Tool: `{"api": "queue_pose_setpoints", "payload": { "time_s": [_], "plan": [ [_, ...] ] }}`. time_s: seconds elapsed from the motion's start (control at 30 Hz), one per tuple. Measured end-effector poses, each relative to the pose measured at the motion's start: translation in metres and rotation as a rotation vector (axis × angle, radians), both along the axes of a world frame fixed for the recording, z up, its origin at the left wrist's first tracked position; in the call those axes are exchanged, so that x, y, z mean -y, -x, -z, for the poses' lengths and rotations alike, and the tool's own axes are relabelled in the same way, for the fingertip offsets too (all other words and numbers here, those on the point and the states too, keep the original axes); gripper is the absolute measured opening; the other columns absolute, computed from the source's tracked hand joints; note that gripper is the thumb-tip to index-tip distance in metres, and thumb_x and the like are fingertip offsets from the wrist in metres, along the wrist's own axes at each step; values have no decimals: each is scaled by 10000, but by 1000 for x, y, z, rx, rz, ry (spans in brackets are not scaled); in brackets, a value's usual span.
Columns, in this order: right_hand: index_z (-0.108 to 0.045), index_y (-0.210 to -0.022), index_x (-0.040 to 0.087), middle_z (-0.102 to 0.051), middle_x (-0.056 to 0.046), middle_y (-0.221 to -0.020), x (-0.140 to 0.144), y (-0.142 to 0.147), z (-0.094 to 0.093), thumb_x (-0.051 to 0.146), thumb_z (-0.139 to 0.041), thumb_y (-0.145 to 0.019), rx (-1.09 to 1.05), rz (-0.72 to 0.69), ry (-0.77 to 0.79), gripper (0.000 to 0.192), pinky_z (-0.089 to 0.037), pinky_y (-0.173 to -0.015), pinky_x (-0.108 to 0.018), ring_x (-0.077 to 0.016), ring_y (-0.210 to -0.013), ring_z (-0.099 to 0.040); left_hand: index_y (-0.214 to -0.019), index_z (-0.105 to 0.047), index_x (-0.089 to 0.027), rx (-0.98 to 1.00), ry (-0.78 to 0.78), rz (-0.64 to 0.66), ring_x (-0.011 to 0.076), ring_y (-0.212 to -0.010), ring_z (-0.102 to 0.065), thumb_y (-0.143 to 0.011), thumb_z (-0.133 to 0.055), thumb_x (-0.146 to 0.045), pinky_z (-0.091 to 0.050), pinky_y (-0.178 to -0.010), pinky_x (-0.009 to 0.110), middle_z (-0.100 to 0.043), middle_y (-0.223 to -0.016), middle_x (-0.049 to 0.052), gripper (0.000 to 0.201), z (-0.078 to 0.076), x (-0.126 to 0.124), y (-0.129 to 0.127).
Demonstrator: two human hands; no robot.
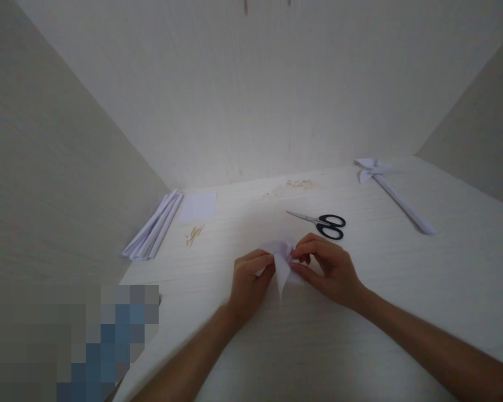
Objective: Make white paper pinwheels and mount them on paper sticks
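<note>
Between my two hands is a white paper pinwheel head (281, 268), its corners curled in toward the middle. My left hand (251, 279) pinches its left side between thumb and fingers. On the other side, my right hand (329, 269) has its fingertips closed at the pinwheel's centre; whether a small pin or stick is also in them is hidden. Just beyond my right hand lie black-handled scissors (324, 224), blades pointing left. A finished-looking paper pinwheel on a rolled paper stick (402, 206) rests at the far right.
Several rolled paper sticks (155, 229) lie by the left wall, beside a square white paper sheet (199, 206). Several small wooden sticks (194, 234) are scattered below the sheet. Light brown bits (302, 183) lie near the back wall. Walls (255, 111) enclose the table's back and sides.
</note>
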State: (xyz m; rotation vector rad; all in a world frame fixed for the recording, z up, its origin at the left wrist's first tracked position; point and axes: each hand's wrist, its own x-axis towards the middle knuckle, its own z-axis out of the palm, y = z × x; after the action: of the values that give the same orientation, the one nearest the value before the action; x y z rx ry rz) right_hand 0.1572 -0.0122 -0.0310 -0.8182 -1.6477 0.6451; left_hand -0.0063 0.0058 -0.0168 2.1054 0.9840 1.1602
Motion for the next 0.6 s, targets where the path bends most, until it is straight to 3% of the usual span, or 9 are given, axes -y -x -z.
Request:
{"api": "queue_pose_setpoints", "payload": {
  "time_s": [0.3,0.6],
  "plan": [
    [-569,-791,183,-562,-34,-746,3,0,-5,54,-536,-684,88,17,-38,171,-443,-580,-264,-127,-668,-520,-673,-704,-198,-10,-85,-11,114,-597,-593,-737,-523,-127,-469,-547,186,-673,-680,20,205,3,-2,0],
    [-557,-796,189,-576,-29,-719,3,1,-6,103,-540,-703,125,72,-54,127,-448,-572,-262,-126,-642,-529,-696,-706,-208,-5,-107,-25,114,-593,-604,-747,-504,-143,-472,-526,186,-680,-689,26,218,3,-2,0]
  ]
}}
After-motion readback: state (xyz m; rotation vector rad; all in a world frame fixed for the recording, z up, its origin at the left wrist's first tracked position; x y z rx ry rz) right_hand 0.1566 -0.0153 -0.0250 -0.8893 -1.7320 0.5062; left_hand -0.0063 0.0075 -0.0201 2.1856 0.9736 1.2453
